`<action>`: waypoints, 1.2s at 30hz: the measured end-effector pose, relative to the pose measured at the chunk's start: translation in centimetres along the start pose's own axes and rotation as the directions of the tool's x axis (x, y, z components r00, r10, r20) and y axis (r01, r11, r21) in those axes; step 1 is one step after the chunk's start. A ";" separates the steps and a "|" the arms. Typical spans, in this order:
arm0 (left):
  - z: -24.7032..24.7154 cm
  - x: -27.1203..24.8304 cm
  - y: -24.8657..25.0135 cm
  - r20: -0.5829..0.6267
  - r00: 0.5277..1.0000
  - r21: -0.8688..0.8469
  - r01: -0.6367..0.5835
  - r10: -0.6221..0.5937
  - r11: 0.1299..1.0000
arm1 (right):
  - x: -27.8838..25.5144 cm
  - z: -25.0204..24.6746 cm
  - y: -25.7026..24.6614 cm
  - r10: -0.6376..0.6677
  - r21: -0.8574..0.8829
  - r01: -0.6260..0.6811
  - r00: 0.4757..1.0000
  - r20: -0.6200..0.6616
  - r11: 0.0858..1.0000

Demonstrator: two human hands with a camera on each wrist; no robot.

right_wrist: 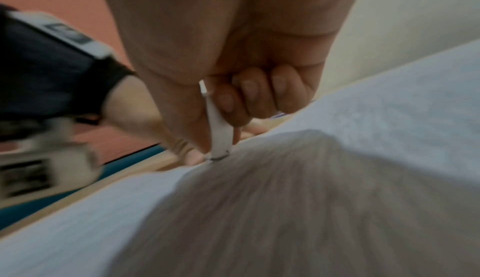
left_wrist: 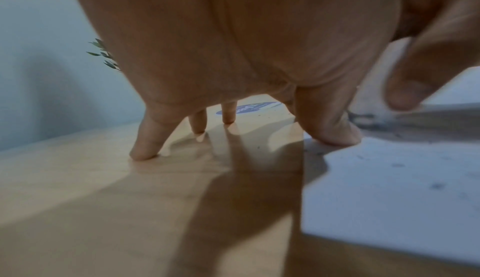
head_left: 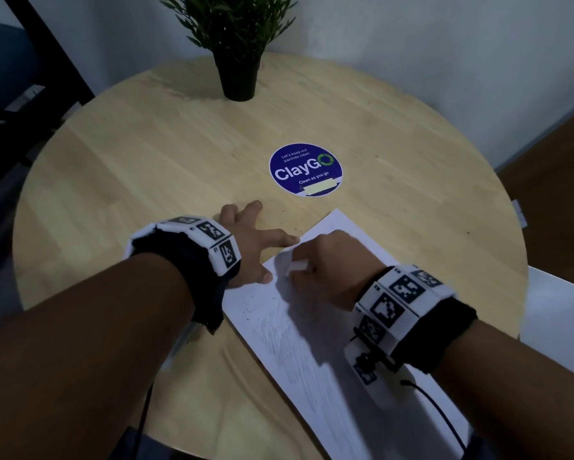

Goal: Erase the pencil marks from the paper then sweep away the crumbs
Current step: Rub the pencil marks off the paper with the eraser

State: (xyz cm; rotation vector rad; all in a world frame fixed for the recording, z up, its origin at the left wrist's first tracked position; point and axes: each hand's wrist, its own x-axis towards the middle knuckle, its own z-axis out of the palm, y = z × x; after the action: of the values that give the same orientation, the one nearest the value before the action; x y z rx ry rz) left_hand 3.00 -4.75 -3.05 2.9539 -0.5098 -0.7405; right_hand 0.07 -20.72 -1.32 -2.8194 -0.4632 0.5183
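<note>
While a dim light is falling across a round, pale wooden counter (head_left: 146, 154), a sheet of white paper (head_left: 312, 343) is lying at an angle on its near right part. The right hand (head_left: 325, 270) is pinching a small white eraser (right_wrist: 219, 129) between thumb and curled fingers, its grey-smudged tip touching the paper near the sheet's left edge. The left hand (head_left: 252, 244) is resting spread and straight-fingered, forefinger and thumb pressing on the paper's edge, the other fingertips (left_wrist: 144, 152) on bare wood. Dark crumbs (head_left: 249, 308) are lying scattered on the sheet; the pencil marks themselves are too blurred to make out. Beyond the hands, a round blue sticker (head_left: 305, 169) reading "ClayGo" is sitting on the wood, and a potted plant (head_left: 237, 44) is standing at the far edge against a white wall (head_left: 411, 34).
</note>
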 end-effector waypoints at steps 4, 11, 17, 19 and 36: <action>0.0 0.1 -0.1 0.003 1.000 0.001 -0.001 0.001 1.000 | -0.6 0.3 -0.1 -0.076 0.022 0.075 0.995 0.060 0.997; -0.1 0.1 0.0 0.026 1.000 0.020 0.007 -0.008 1.000 | -1.2 0.4 0.8 -0.069 0.041 0.066 0.995 0.076 0.997; -0.1 0.1 0.1 0.045 0.999 0.005 0.017 -0.017 1.000 | -0.7 -0.1 2.4 0.039 0.108 -0.037 0.999 -0.015 0.993; -0.2 0.1 0.0 0.054 0.998 0.006 0.018 -0.018 1.000 | -1.1 0.2 1.9 -0.014 0.073 0.012 0.999 0.040 0.997; -0.9 0.7 1.3 0.057 0.997 0.246 -0.073 0.061 0.967 | -2.2 -0.8 8.0 0.189 0.213 -0.161 0.974 -0.122 0.964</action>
State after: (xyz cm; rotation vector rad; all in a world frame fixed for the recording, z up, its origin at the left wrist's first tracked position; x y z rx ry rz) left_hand 3.62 -6.23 -2.46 3.1317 -0.7552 -0.7978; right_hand 0.49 -28.97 -2.18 -2.6893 -0.1247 0.3707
